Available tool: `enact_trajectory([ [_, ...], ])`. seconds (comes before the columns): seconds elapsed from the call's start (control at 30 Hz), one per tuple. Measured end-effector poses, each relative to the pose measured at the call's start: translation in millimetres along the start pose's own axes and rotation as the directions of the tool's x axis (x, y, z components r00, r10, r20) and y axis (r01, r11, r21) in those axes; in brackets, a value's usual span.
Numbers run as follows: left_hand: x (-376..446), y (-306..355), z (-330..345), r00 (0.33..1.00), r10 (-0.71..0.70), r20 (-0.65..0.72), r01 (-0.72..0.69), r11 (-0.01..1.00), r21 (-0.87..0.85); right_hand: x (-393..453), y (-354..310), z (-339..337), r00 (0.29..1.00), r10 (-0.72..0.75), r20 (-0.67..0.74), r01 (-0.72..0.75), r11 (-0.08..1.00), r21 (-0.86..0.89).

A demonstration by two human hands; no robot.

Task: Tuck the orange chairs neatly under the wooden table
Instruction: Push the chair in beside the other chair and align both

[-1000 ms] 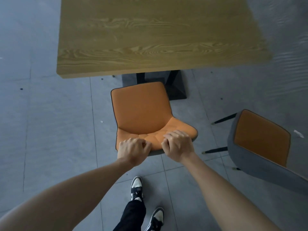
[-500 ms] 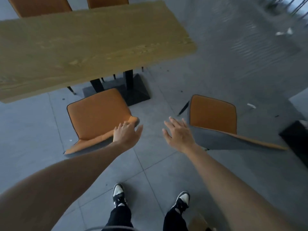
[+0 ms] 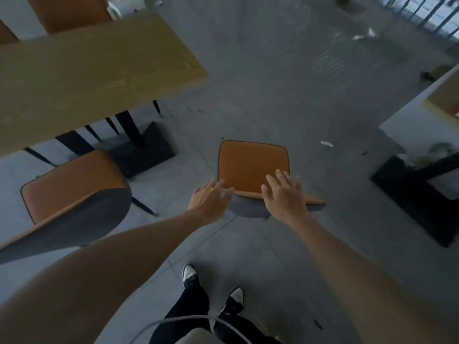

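Observation:
The wooden table [image 3: 94, 70] fills the upper left. One orange chair [image 3: 72, 187] with a grey back stands at its near edge on the left, its seat partly under the top. A second orange chair [image 3: 250, 165] stands apart on the open floor, right of the table's black base. My left hand [image 3: 210, 198] hovers open at the left end of that chair's backrest top. Over the backrest's right part my right hand [image 3: 283, 192] is open with fingers spread. Neither hand grips the chair.
Two more orange chairs [image 3: 67, 13] stand at the table's far side. The black table base [image 3: 139, 150] sits on the grey tiled floor. Another black base [image 3: 417, 192] and a second tabletop [image 3: 444, 100] are at the right. My feet [image 3: 191, 276] are below.
Both hands let go of the first chair's backrest, opened and swung right to the second chair. The view turned right, so the first chair now sits at the left.

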State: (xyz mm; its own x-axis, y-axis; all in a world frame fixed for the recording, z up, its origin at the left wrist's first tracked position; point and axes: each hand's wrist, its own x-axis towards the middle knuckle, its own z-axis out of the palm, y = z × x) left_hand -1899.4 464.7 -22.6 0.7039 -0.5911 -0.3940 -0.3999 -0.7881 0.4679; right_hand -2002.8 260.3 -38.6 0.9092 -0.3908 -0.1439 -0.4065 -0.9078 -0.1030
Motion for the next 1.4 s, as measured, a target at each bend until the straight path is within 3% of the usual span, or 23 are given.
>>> enact_trajectory([
  [0.27, 85, 40, 36, 0.994, -0.001, 0.107, 0.002, 1.000, -0.009, 24, 74, 23, 0.982, 0.143, 0.122, -0.145, 0.989, 0.010],
  [0.4, 113, 45, 54, 0.975, -0.034, 0.221, 0.029, 0.999, 0.027, 30, 92, 46, 0.948, 0.174, 0.266, -0.203, 0.976, 0.083],
  [0.47, 116, 45, 59, 0.950, -0.062, 0.304, 0.053, 0.998, 0.039, 28, 92, 42, 0.958, 0.161, 0.237, -0.203, 0.966, 0.162],
  [0.63, 130, 44, 67, 0.886, -0.141, 0.442, 0.110, 0.989, 0.096, 23, 102, 51, 0.992, -0.064, 0.108, 0.053, 0.993, 0.105],
  [0.73, 141, 50, 68, 0.845, -0.196, 0.498, 0.165, 0.980, 0.107, 23, 107, 61, 0.995, -0.104, 0.006, 0.103, 0.990, 0.096],
  [0.87, 137, 51, 73, 0.843, -0.311, 0.440, 0.280, 0.950, 0.135, 28, 104, 61, 0.986, -0.155, -0.058, 0.160, 0.983, 0.094],
  [1.17, 122, 50, 73, 0.901, -0.400, 0.166, 0.416, 0.906, -0.073, 42, 110, 61, 0.959, -0.282, -0.034, 0.284, 0.952, 0.119],
  [1.4, 117, 36, 68, 0.866, -0.494, 0.081, 0.497, 0.829, -0.254, 88, 100, 50, 0.903, -0.427, -0.044, 0.429, 0.894, 0.129],
])
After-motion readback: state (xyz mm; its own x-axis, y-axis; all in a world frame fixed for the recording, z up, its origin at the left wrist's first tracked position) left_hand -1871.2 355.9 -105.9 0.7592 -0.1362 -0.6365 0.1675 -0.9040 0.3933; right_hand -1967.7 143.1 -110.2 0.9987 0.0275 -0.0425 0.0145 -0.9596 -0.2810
